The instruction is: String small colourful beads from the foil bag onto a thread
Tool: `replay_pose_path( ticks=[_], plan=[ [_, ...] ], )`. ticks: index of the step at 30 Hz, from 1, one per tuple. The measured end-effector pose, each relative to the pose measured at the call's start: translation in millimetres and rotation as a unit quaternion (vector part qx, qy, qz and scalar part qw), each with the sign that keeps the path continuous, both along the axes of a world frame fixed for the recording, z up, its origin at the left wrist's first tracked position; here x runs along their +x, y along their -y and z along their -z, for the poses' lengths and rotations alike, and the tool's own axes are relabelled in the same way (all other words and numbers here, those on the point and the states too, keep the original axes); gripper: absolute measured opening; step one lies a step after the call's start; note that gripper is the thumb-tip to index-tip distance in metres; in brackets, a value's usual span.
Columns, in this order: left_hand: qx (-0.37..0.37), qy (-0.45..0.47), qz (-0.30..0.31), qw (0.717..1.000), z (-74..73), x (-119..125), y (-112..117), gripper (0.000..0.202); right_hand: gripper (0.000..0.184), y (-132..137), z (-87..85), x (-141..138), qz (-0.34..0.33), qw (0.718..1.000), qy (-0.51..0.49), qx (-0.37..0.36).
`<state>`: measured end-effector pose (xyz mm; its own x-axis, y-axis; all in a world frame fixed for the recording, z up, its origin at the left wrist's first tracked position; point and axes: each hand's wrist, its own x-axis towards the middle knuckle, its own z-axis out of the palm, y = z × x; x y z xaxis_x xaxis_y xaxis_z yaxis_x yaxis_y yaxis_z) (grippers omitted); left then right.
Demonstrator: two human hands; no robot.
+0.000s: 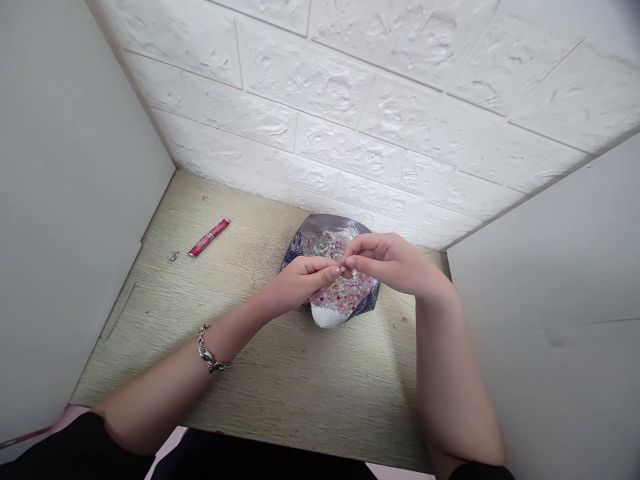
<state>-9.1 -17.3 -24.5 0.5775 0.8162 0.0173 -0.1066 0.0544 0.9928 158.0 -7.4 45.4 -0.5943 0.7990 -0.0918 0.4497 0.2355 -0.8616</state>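
A dark blue bag with a silvery lining [325, 223] lies opened out, filled with many small multicoloured beads [345, 297]. Above it, my left hand [303, 283] pinches a tiny whitish bead [343, 269] between thumb and forefinger. My right hand [393, 262] comes in from the right, its thumb and forefinger closed right against the left fingertips. What the right fingertips hold is too small to make out. Another small white piece [355, 273] shows just under the right thumb. Around my left wrist is a silver chain bracelet [206, 350].
A slim red tube-like packet [209, 238] lies to the left on the pale wood-grained table [280, 393]. Near it are small silvery metal pieces [173, 256] and a tiny one [205, 198] farther back. A white brick-patterned wall [320, 133] and side panels [565, 300] enclose the table.
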Motion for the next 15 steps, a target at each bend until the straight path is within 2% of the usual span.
replay_pose_path(
  ticks=[6,15],
  plan=[
    [-0.004,0.007,-0.004,1.000,-0.1,0.1,0.1,0.035,0.014,-0.3,0.2,0.8,-0.003,1.000,0.000,-0.016],
    [-0.023,0.009,-0.007,1.000,0.9,0.0,0.4,0.028,0.014,0.2,0.7,0.1,0.002,0.999,0.034,0.039]
  ],
)
